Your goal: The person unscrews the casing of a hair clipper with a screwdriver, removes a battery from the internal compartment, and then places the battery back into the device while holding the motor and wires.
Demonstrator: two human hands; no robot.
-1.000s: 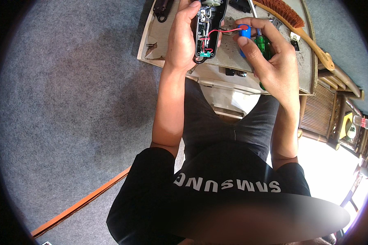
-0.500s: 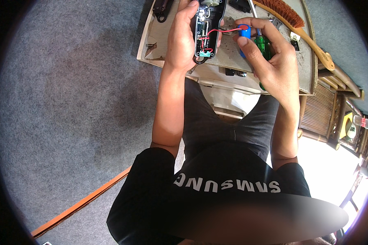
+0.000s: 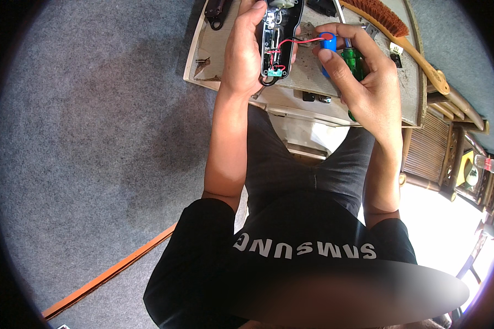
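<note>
My left hand (image 3: 243, 59) is wrapped round the open black housing (image 3: 295, 23) of a small handheld electric device. Inside it show a circuit board (image 3: 276, 72), red wires and metal parts; a black loop sticks out at the near end. Red and black wires run from it to a blue cylindrical battery (image 3: 328, 43), pinched by the thumb and fingers of my right hand (image 3: 368, 82). That same hand also keeps a green-handled screwdriver (image 3: 352, 64) against the palm, its shaft pointing away from me. The far end of the housing is cut off by the picture's edge.
Below both hands is a worn wooden table (image 3: 307, 82). A black shell part (image 3: 217, 11) with a loop lies at its far left. On the right rests a brush (image 3: 387, 19) with reddish bristles; small black parts (image 3: 315, 97) sit near the front edge. A bamboo chair (image 3: 431, 148) stands to the right.
</note>
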